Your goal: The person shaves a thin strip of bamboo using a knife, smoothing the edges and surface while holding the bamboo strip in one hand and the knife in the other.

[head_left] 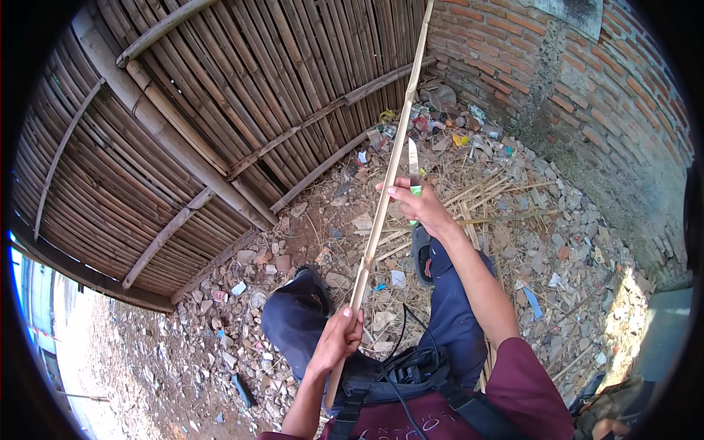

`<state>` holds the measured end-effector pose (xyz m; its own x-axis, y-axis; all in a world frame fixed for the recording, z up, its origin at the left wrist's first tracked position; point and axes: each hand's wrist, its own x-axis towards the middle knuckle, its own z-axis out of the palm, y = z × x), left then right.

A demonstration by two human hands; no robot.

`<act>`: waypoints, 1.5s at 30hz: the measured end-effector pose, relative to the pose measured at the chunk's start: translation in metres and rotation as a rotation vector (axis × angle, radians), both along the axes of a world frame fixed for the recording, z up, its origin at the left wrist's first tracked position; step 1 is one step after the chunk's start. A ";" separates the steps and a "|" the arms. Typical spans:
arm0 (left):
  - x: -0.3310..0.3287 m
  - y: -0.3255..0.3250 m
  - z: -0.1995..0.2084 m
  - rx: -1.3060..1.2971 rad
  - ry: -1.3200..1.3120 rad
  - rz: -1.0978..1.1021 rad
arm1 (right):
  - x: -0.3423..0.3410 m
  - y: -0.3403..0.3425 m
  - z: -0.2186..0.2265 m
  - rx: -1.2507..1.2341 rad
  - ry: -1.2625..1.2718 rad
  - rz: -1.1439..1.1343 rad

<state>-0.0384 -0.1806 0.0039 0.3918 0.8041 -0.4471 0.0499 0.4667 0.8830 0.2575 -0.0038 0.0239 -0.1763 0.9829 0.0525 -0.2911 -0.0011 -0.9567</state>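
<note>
A long split bamboo strip (381, 209) runs from beside my waist up past the far corner. My left hand (339, 341) is closed around its near part, just above my lap. Further up the strip, my right hand (422, 207) grips a knife (413, 161) with a green handle, its pale blade pointing up and away from me. The fingertips of this hand also touch the strip, and the blade stands just to its right. The knife's handle is partly hidden by the fingers.
A bamboo-pole wall (242, 81) rises at left and a brick wall (499, 59) at right. Split bamboo pieces (484, 194) lie on stony, littered ground beyond my legs. A dark bottle-like object (243, 390) lies at lower left. A black cable (402, 330) hangs over my lap.
</note>
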 end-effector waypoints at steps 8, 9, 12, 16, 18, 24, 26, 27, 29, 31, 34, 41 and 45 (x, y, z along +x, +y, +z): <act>0.006 0.028 0.002 0.371 0.196 -0.130 | -0.001 -0.001 -0.005 0.163 -0.241 -0.117; 0.004 0.035 0.014 0.413 0.261 -0.159 | -0.004 -0.001 -0.004 0.175 -0.259 -0.121; 0.015 0.055 0.025 0.558 0.299 -0.107 | -0.006 0.006 -0.014 0.297 -0.294 -0.133; 0.038 0.080 0.023 0.383 0.209 -0.109 | -0.007 0.006 -0.017 0.245 -0.320 -0.096; 0.046 0.084 0.017 0.332 0.163 -0.074 | -0.012 0.004 -0.017 0.257 -0.249 -0.171; 0.045 0.102 -0.002 0.199 -0.050 0.024 | -0.003 -0.010 -0.017 0.287 -0.846 -0.318; 0.043 0.105 -0.004 0.188 -0.055 0.036 | -0.003 -0.012 -0.018 0.327 -0.869 -0.321; 0.042 0.106 -0.002 0.146 -0.099 0.039 | -0.002 -0.011 -0.023 0.369 -0.786 -0.324; 0.043 0.108 0.000 0.101 -0.142 0.042 | -0.003 -0.011 -0.026 0.408 -0.703 -0.326; 0.045 0.108 0.002 0.117 -0.127 0.084 | -0.005 -0.012 -0.024 0.479 -0.684 -0.255; 0.041 0.110 -0.004 0.173 -0.070 0.113 | -0.013 -0.024 -0.004 0.376 -0.838 -0.116; 0.053 0.102 0.003 0.431 0.177 0.163 | -0.019 -0.013 -0.042 0.687 -0.974 -0.272; 0.053 0.097 0.016 0.489 0.190 0.145 | -0.025 -0.019 -0.026 0.596 -1.056 -0.281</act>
<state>0.0149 -0.0838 0.0199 0.2098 0.9759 -0.0598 0.1954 0.0181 0.9806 0.2327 -0.0232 -0.0021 -0.1914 0.8652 0.4635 0.7007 0.4511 -0.5528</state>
